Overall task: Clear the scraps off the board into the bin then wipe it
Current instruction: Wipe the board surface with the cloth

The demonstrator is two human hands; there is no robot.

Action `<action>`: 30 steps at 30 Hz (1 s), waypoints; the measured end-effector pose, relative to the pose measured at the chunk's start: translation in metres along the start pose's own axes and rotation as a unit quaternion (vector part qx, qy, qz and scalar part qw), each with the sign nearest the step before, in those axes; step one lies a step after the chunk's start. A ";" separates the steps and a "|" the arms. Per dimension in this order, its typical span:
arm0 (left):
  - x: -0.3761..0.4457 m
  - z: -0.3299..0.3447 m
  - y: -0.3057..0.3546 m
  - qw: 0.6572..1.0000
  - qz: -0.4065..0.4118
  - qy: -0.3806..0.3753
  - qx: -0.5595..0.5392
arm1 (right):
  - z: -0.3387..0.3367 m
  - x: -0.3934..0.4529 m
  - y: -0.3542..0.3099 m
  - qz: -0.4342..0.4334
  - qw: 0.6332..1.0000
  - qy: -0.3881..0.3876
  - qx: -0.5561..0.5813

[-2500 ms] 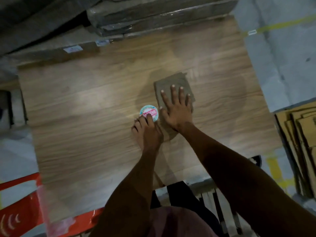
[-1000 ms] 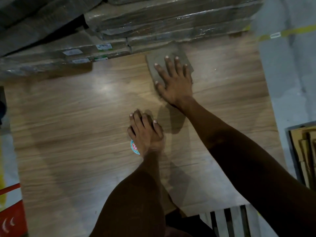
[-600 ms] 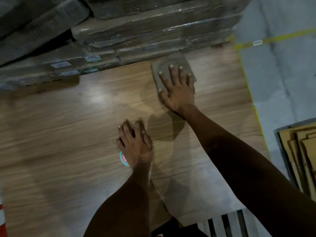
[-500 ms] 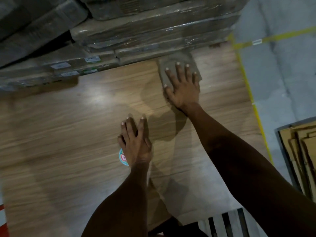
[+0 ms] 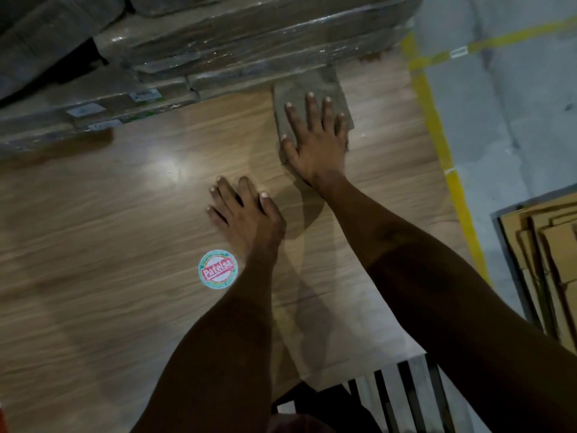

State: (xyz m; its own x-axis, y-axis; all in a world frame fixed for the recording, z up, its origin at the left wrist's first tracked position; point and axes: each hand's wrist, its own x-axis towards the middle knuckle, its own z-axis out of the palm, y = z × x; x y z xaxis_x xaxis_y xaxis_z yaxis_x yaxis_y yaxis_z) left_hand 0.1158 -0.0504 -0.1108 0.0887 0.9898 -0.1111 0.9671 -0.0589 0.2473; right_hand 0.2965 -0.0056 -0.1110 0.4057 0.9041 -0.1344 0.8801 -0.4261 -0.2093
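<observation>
A wood-grain board (image 5: 93,245) fills most of the head view. My right hand (image 5: 315,145) lies flat with spread fingers on a grey-brown cloth (image 5: 299,89), pressing it onto the board at the far edge, right against the wrapped stacks. My left hand (image 5: 246,220) rests palm down on the bare board near the middle, holding nothing. A round label (image 5: 218,269) with red lettering sits on the board just left of my left wrist. No scraps or bin are in view.
Plastic-wrapped flat packs (image 5: 249,42) are stacked along the board's far edge. A yellow floor line (image 5: 437,129) runs beside the board's right edge. Flattened cardboard (image 5: 549,260) lies at the right. A dark slatted frame (image 5: 402,398) shows below the near edge.
My right hand has slid the cloth from the board's middle to the far edge. My left hand has shifted off the round label, which now shows in full.
</observation>
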 end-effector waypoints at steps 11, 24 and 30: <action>-0.002 -0.004 0.003 1.000 -0.006 0.020 -0.012 | 0.004 -0.027 0.004 0.166 0.985 0.039 0.037; -0.002 0.000 0.002 0.999 -0.007 0.045 -0.010 | 0.019 -0.099 0.012 0.146 0.989 0.033 0.011; -0.003 0.003 0.000 0.998 0.009 0.061 -0.023 | 0.022 -0.161 0.042 0.044 0.998 0.025 -0.023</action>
State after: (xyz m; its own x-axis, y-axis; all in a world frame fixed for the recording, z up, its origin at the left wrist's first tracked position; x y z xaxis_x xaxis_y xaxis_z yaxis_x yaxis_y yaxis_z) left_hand 0.1158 -0.0542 -0.1136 0.0728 0.9973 0.0115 0.9538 -0.0730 0.2914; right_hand 0.2627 -0.1702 -0.1194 0.4928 0.8643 -0.1008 0.8506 -0.5029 -0.1537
